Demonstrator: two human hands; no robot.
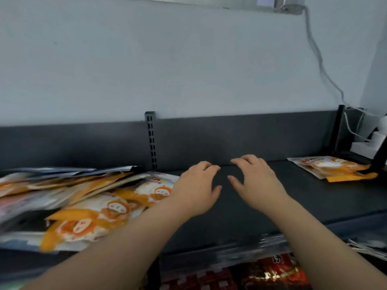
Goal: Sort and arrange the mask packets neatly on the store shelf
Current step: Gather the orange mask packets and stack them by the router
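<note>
Red packets (261, 273) lay nearest, below the shelf (303, 195) edge. Left hand (194, 189) and right hand (257, 185) hovered side by side over bare shelf, fingers (206, 167) loose, slightly curved, gripping nothing. Messy pile (83, 206) of mask packets lay just left of left hand, overlapping, long axes mixed, mostly left-right. Small stack (333, 168) sat far right, well apart from right hand. Left hand was nearer the pile; next pick likely from there.
</note>
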